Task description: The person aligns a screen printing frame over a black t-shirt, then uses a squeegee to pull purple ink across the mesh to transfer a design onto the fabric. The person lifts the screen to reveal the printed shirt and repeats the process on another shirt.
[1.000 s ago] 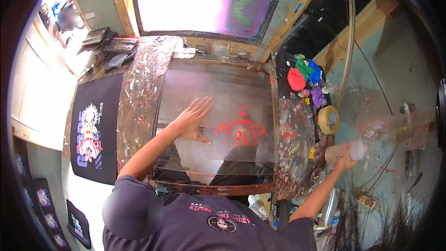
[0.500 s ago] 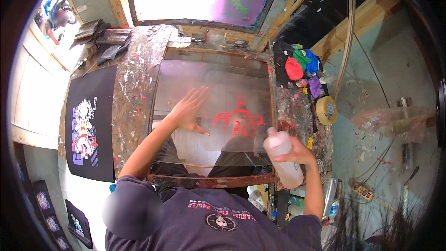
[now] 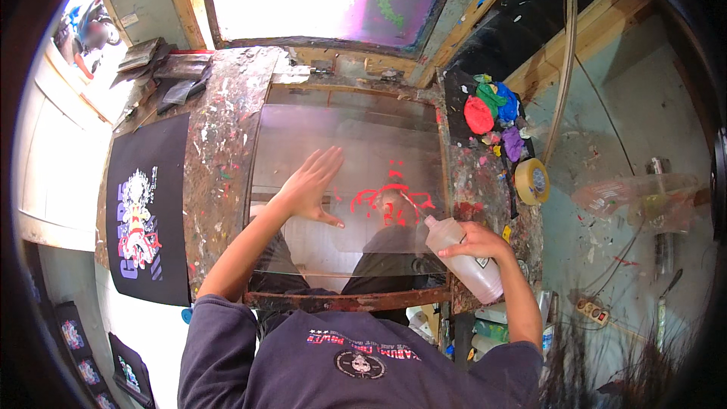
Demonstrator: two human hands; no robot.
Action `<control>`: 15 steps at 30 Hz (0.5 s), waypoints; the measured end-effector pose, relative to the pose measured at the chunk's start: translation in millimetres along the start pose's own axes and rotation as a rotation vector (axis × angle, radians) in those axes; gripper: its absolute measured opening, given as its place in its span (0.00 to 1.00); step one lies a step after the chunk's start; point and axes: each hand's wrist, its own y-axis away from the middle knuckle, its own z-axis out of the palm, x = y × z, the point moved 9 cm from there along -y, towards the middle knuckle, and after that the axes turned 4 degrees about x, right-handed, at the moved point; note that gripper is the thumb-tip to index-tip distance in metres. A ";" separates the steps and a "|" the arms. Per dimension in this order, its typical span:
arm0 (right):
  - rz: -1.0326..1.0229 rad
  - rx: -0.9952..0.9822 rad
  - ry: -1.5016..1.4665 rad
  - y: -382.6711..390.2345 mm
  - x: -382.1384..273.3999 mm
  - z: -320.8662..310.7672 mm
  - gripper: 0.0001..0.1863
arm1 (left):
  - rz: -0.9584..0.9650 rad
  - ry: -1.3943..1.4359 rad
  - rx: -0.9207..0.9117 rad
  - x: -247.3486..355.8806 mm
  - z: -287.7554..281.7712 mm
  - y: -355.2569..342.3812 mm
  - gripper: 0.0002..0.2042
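Note:
My left hand [image 3: 312, 189] is spread out, fingers apart, over a see-through sheet [image 3: 303, 132] that lies across a wooden frame; whether the palm presses on it I cannot tell. My right hand [image 3: 485, 241] grips a translucent white plastic bottle [image 3: 473, 276] around its upper body. The bottle is tilted, its narrow nozzle pointing up and left toward a red design [image 3: 390, 203] on the sheet. A thin pale streak runs from near the nozzle across the design, perhaps liquid. My legs show through the sheet.
Paint-spattered bench top [image 3: 219, 159] surrounds the frame. A black printed fabric piece [image 3: 148, 212] lies left. Right are colourful paint blobs [image 3: 485, 110] and a tape roll [image 3: 532, 182]. A large framed screen [image 3: 326, 0] stands at the back; dark flat pieces [image 3: 178, 68] lie back left.
The bottle has tipped further left, its nozzle now aimed at the red design, and a pale streak has appeared there. My left hand has stayed almost in place.

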 end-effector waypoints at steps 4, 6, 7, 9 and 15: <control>-0.084 -0.009 0.069 14.3 -16.9 -3.0 0.44 | -0.019 0.016 -0.027 -0.5 -1.3 -0.2 0.73; -0.067 0.027 -0.054 21.0 -7.2 -7.3 0.43 | -0.022 0.017 -0.049 1.1 1.1 -2.5 0.74; -0.058 0.047 -0.118 24.3 -2.0 -8.3 0.42 | -0.021 0.011 -0.060 0.2 2.0 -1.1 0.74; -0.233 0.201 -0.218 35.8 -0.3 -21.1 0.41 | -0.020 0.015 -0.060 -0.6 5.8 -2.2 0.74; -0.363 0.885 -0.619 102.4 93.4 -82.9 0.42 | -0.019 -0.043 -0.073 -3.0 10.4 -3.7 0.75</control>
